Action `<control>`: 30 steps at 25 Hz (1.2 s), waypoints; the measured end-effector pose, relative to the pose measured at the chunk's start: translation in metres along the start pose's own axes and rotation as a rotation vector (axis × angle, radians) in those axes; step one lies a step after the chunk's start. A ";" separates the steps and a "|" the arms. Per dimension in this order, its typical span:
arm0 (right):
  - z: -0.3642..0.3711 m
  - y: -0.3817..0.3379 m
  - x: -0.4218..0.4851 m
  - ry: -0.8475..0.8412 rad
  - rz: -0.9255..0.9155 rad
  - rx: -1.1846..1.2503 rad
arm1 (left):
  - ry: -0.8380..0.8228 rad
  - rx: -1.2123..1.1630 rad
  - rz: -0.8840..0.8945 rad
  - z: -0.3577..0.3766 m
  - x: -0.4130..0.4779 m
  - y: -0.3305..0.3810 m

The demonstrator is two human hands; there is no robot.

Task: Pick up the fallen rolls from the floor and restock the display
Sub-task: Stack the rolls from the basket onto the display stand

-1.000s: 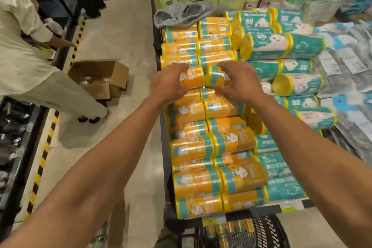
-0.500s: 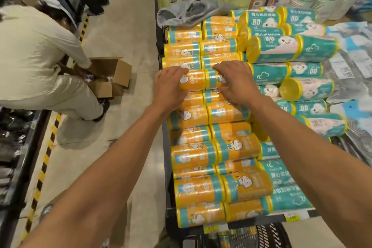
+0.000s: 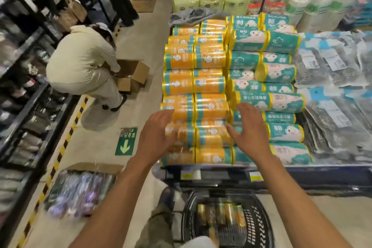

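While orange rolls [image 3: 209, 84] lie stacked in two columns along the display's [image 3: 221, 175] left edge, the left hand [image 3: 155, 139] and right hand [image 3: 249, 129] spread open and empty over its near end; further rolls [image 3: 221, 213] lie in a black basket [image 3: 259, 227] below.

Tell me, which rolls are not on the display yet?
The orange rolls in the black basket on the floor; every other roll in view lies stacked on the display.
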State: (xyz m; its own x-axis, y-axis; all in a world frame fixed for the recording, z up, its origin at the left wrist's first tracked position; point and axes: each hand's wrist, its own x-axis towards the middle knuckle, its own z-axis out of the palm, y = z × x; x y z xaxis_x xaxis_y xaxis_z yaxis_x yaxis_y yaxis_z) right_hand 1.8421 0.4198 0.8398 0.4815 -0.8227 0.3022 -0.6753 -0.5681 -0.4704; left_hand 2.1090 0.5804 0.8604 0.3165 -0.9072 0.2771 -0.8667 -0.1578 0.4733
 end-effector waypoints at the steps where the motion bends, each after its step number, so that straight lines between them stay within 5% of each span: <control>1: -0.007 0.003 -0.031 -0.002 0.011 0.012 | -0.018 0.008 -0.016 0.001 -0.029 0.018; 10: 0.010 0.051 -0.269 -0.140 0.314 0.068 | -0.388 0.011 0.086 0.092 -0.207 0.086; 19: 0.247 0.179 -0.463 -0.513 0.781 0.103 | -0.957 0.148 0.148 0.385 -0.325 -0.017; 24: 0.398 0.269 -0.523 -0.684 0.974 0.223 | -1.145 0.165 -0.186 0.547 -0.363 -0.086; 30: 0.568 0.330 -0.567 -0.680 1.159 0.351 | -1.096 0.177 -0.565 0.703 -0.405 -0.186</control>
State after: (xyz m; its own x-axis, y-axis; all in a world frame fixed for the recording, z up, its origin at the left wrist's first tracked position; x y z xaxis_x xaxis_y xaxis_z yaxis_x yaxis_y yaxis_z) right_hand 1.6633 0.7114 0.0422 -0.0078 -0.5862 -0.8102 -0.7471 0.5419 -0.3849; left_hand 1.8702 0.7032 0.0721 0.2469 -0.5290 -0.8119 -0.7809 -0.6047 0.1565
